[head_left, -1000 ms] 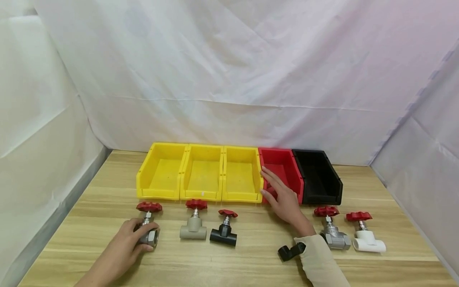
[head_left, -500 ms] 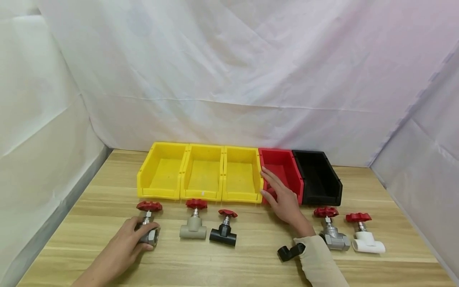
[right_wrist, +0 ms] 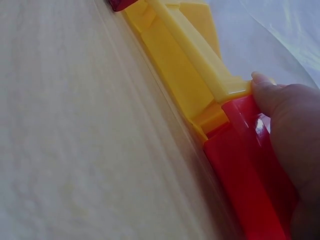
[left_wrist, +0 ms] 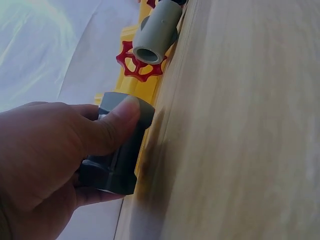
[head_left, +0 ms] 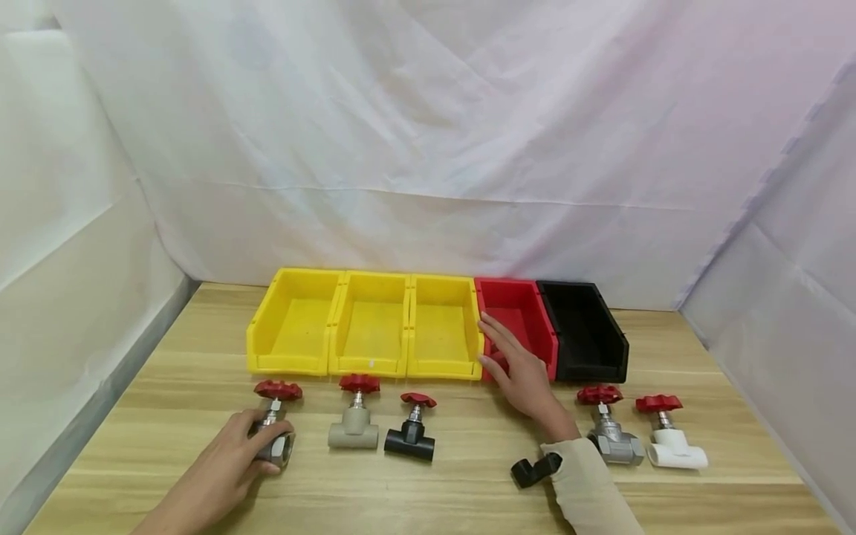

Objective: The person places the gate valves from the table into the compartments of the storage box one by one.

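Observation:
In the head view my left hand (head_left: 230,461) grips a metal gate valve (head_left: 277,448) by its body, its red handwheel pointing away toward the bins. The left wrist view shows my thumb lying across the grey valve body (left_wrist: 115,155), close over the table. My right hand (head_left: 524,379) rests at the border of the third yellow bin (head_left: 444,369) and the red bin (head_left: 515,297), fingers fairly straight. Seen from the right wrist, the thumb touches the front corner where the yellow bin (right_wrist: 185,55) meets the red bin (right_wrist: 245,170).
A beige valve (head_left: 353,431) and a black valve (head_left: 410,440) lie mid-table. Beside the right sleeve is a black elbow-shaped piece (head_left: 528,472). Farther right lie another metal valve (head_left: 617,442) and a white valve (head_left: 677,449). A black bin (head_left: 588,334) ends the row.
The head view has shifted slightly, moving most things left in it. Against the bins, my left hand and the gate valve have moved a little to the right. The right hand stays at the bins.

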`<control>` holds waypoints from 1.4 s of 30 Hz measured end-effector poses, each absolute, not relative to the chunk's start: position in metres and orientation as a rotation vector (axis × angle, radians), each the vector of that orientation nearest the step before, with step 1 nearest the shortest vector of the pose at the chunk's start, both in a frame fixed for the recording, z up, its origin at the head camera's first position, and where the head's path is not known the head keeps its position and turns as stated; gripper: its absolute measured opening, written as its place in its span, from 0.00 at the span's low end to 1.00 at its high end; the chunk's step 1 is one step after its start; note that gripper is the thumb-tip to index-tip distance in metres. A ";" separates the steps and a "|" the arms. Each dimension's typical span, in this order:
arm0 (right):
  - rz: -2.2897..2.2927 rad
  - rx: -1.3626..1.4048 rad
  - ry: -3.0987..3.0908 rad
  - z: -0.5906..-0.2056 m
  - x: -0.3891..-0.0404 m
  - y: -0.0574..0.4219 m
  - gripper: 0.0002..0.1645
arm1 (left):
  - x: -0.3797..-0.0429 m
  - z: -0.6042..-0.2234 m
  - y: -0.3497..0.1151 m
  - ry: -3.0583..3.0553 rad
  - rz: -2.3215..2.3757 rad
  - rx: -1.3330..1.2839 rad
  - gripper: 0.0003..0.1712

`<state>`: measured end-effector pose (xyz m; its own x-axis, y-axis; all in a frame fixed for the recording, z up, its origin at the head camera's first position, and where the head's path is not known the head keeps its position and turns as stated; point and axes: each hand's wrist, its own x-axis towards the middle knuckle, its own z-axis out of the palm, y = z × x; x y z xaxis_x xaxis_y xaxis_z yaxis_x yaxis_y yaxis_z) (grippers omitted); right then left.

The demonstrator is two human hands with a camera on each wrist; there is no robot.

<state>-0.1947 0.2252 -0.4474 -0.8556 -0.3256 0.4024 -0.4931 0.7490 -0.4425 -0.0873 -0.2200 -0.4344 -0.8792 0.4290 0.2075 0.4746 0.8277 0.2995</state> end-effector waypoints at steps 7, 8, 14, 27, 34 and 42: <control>0.780 0.633 -2.637 -0.449 -0.194 0.224 0.41 | -0.087 -0.432 -0.223 -2.776 -0.500 -0.763 0.30; 0.776 0.634 -2.633 -0.449 -0.194 0.224 0.41 | -0.087 -0.432 -0.224 -2.760 -0.492 -0.776 0.31; 0.758 0.652 -2.621 -0.447 -0.195 0.224 0.41 | -0.089 -0.428 -0.227 -2.719 -0.443 -0.819 0.33; 0.762 0.626 -2.632 -0.449 -0.194 0.224 0.41 | -0.115 -0.411 -0.225 -2.611 -0.436 -0.926 0.29; 0.747 0.613 -2.648 -0.449 -0.195 0.224 0.41 | -0.123 -0.401 -0.221 -2.671 -0.406 -0.907 0.30; 0.754 0.600 -2.666 -0.447 -0.194 0.224 0.41 | -0.141 -0.396 -0.217 -2.601 -0.401 -0.961 0.29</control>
<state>-0.1939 0.2242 -0.4475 -0.8659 -0.3083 0.3939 -0.4690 0.7742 -0.4250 -0.1410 -0.2171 -0.3960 -0.7145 0.5709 0.4046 0.6662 0.7318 0.1438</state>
